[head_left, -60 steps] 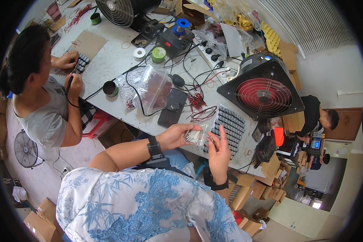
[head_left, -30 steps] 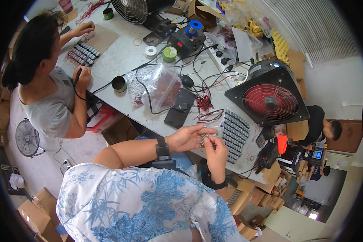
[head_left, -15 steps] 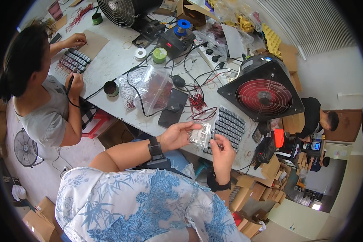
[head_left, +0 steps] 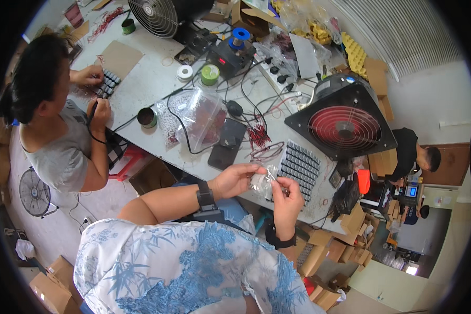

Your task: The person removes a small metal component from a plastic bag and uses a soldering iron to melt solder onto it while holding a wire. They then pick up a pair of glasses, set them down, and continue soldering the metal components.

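A small clear plastic bag (head_left: 260,183) with shiny contents too small to name is held between my hands over the table's near edge. My left hand (head_left: 234,180) pinches its left side, thumb and forefinger closed together. At its upper right corner, the fingertips of my right hand (head_left: 288,201) are closed on the plastic. Just beyond my right hand lies a block of grey square pieces in rows (head_left: 301,166). Red wires (head_left: 257,136) and a dark flat phone-like slab (head_left: 227,144) rest farther left.
A black square-framed fan (head_left: 345,125) stands at the right, with cables running left of it. Larger bags of small parts (head_left: 201,118), a green-topped spool (head_left: 210,75) and a dark tin (head_left: 146,118) are on the table (head_left: 133,97). A co-worker (head_left: 63,141) sits at the left.
The bag has tilted and crumpled, and my right fingertips have moved up onto its upper corner. The co-worker's far hand has moved in over the grey pieces.
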`<state>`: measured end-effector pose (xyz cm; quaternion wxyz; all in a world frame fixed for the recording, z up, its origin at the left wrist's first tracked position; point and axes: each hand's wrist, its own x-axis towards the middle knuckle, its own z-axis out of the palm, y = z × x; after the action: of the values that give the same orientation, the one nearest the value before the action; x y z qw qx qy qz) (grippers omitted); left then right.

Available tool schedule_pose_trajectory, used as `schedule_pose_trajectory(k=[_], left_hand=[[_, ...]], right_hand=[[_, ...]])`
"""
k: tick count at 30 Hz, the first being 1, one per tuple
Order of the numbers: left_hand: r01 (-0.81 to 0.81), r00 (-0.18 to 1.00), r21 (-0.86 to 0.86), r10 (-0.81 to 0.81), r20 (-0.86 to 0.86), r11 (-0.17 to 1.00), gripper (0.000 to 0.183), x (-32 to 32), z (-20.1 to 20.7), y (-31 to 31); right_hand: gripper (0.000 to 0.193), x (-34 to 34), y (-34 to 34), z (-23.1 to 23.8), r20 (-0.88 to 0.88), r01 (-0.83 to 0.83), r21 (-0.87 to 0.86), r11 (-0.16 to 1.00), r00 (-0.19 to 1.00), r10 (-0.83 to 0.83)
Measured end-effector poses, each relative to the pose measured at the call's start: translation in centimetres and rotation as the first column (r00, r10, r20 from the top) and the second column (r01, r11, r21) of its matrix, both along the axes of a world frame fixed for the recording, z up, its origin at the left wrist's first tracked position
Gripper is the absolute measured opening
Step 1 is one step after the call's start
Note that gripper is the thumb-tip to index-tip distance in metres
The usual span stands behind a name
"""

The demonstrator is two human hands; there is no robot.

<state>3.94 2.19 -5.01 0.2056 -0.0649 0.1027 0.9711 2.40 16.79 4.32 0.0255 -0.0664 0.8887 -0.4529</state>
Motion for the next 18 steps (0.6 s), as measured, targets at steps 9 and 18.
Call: schedule_pose_trajectory(k=[9, 18], left_hand=[[-0.01, 0.999, 0.055, 0.008, 0.032, 0.998, 0.023, -0.1, 0.1, 0.0], [-0.151, 0.985, 0.041, 0.154, -0.076, 0.988, 0.02, -1.2, 1.0, -0.5]], right_hand=[[0.016, 0.4, -0.1, 0.2, -0.245, -0.175, 0.146, 0.974, 0.947, 0.207], [0.023, -0.6, -0.9, 0.9, -0.008, -0.112, -0.094, 0.989, 0.994, 0.112]])
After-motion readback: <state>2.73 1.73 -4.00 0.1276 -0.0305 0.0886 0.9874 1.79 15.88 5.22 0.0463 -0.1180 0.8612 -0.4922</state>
